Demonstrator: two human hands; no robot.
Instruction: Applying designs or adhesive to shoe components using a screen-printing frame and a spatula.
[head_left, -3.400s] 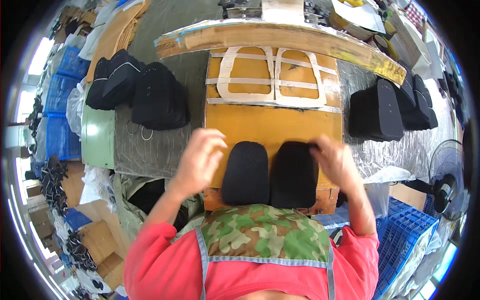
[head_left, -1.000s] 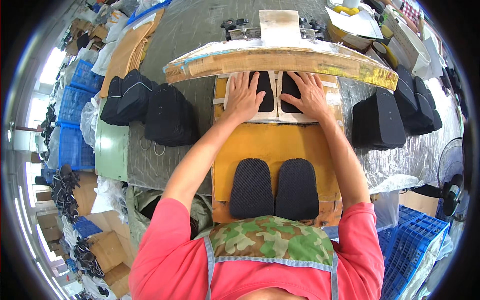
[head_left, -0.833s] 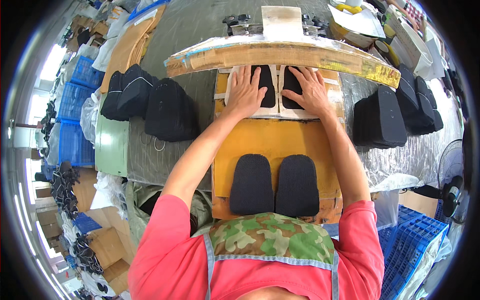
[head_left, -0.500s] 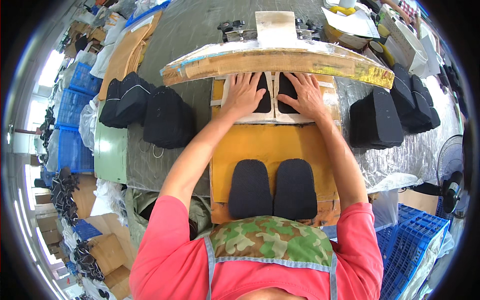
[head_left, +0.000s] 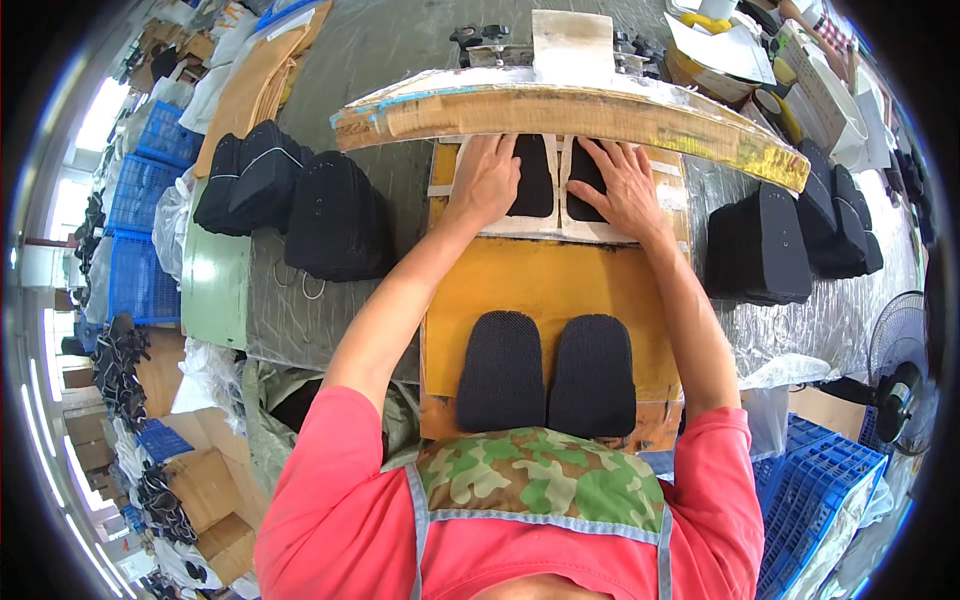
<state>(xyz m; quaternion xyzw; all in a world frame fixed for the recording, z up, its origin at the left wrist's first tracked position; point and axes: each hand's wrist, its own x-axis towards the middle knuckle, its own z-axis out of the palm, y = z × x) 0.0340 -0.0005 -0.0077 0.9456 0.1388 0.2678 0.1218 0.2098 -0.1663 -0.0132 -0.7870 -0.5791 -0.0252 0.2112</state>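
Note:
Two black insoles (head_left: 534, 178) lie side by side in cut-outs of a white template (head_left: 520, 228) on a yellow-orange board (head_left: 550, 275). My left hand (head_left: 485, 185) lies flat at the outer edge of the left insole, fingers stretched forward. My right hand (head_left: 625, 190) is open over the right insole (head_left: 583, 178), its thumb across it and fingers spread. A raised wooden frame (head_left: 570, 110) hides the insoles' far ends and my left fingertips. Nearer my body, two more black insoles (head_left: 502, 370) rest on the board.
Stacks of black insoles stand left (head_left: 338, 220) and right (head_left: 760, 245) of the board. Black knobs (head_left: 480, 38) and a pale plate (head_left: 572, 45) sit behind the frame. Blue crates (head_left: 820, 490) and a fan (head_left: 898, 370) are at the right, brown sheets (head_left: 258, 85) at far left.
My left hand has shifted outward, its thumb drawn off the left insole, so more of that insole shows. My right hand still lies over the right one. The whole view has shifted slightly.

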